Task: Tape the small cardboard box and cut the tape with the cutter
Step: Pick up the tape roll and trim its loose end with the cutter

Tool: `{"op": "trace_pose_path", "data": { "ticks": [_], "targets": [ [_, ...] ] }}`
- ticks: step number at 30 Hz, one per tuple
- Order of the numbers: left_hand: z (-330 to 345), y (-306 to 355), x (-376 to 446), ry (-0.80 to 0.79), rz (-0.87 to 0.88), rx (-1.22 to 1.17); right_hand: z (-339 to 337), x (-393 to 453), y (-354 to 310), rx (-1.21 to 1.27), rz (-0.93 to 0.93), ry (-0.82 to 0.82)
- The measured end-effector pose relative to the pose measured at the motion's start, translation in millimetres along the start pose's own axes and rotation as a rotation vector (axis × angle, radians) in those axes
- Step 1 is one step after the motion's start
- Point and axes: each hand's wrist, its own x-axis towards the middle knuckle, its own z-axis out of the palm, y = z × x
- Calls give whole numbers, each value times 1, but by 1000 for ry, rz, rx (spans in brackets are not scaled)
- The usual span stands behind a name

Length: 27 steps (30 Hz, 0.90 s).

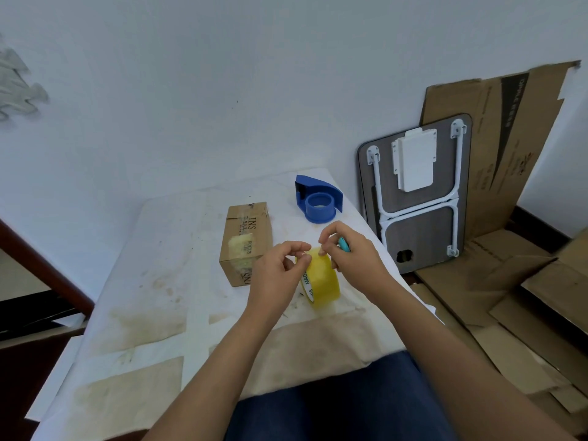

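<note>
A small brown cardboard box [246, 241] printed "INS" lies on the white table [159, 281], with patches of clear tape on its top. In front of it, to the right, a yellow tape roll [323, 281] stands on edge. My left hand [275, 272] holds the roll's left side, thumb and forefinger pinched at its top. My right hand [353, 253] picks at the top of the roll with its fingertips and keeps a small turquoise cutter [344, 244] tucked in its fingers.
A blue tape dispenser [318, 200] sits at the table's far right corner. A folded grey table [416, 198] leans on the wall to the right, with flattened cardboard [509, 281] on the floor. The table top is stained and patched with tape.
</note>
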Motion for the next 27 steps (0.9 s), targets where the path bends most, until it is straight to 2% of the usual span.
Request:
{"op": "trace_pose_path", "data": {
  "ticks": [8, 19, 27],
  "targets": [
    [2, 2, 1, 57, 53, 119, -3, -1, -1, -126, -48, -83],
    [2, 1, 1, 101, 195, 300, 3, -2, -5, -305, -127, 9],
    [3, 4, 0, 116, 89, 214, 5, -6, -4, -280, -132, 44]
  ]
}}
